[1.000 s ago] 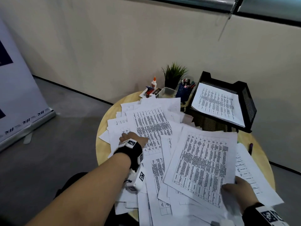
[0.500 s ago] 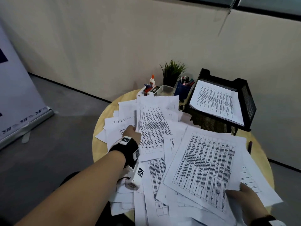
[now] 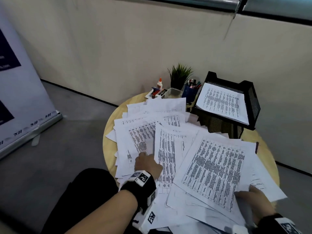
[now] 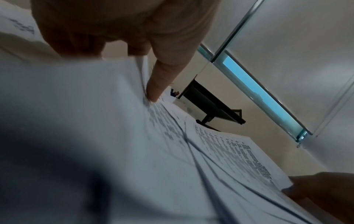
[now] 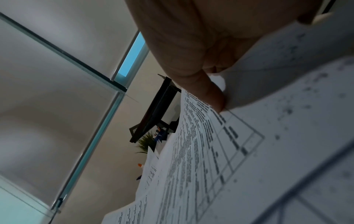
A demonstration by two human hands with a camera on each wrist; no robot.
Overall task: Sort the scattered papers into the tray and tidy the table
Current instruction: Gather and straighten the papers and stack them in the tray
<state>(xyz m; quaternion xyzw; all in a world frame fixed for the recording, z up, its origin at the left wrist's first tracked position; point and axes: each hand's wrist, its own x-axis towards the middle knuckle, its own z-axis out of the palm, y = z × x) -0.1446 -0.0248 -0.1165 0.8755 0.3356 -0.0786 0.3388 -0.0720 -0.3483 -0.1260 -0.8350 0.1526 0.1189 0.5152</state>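
Many papers (image 3: 168,146): spread over the tabletop (image 3: 109,132), centre frame.
Left hand (image 3: 147,163): sheet edges are pinched, for gathering.
Right hand (image 3: 253,201): a sheaf is gripped, lower right.
Tray (image 3: 251,102): upper right, partly filled.

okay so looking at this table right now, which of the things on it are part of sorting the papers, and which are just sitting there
Part of the job:
- scattered papers covering the round table
- black mesh tray, some sheets already in it
- left hand and right hand, each holding sheets

Just sitting there, at the far edge:
- glue bottle
- potted plant
- blue pen cup
- clear container
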